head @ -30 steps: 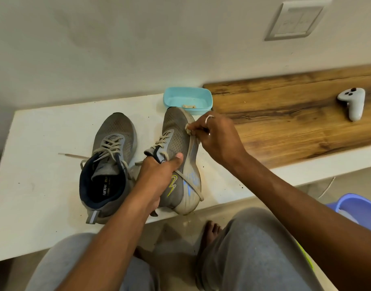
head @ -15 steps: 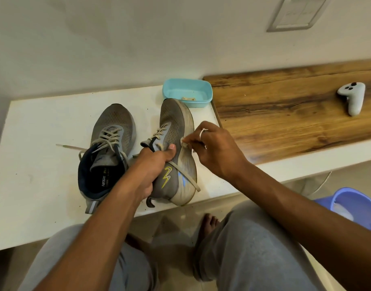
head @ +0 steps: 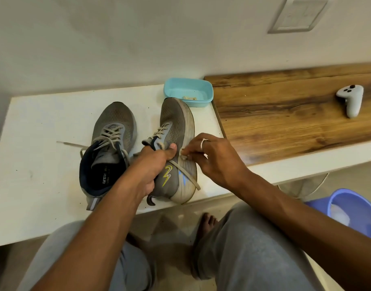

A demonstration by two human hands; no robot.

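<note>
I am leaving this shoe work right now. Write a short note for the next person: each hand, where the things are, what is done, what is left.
Left hand grips the tilted shoe at its collar, on the white table.
Right hand pinches a small white wad against that shoe's side.
The other shoe stands upright beside it. Blue tub sits behind the toes; purple bucket is on the floor at right.
Done: cannot tell how much is wiped.
Left: the sole edge toward the toe looks dirty; then probably the other shoe.
</note>
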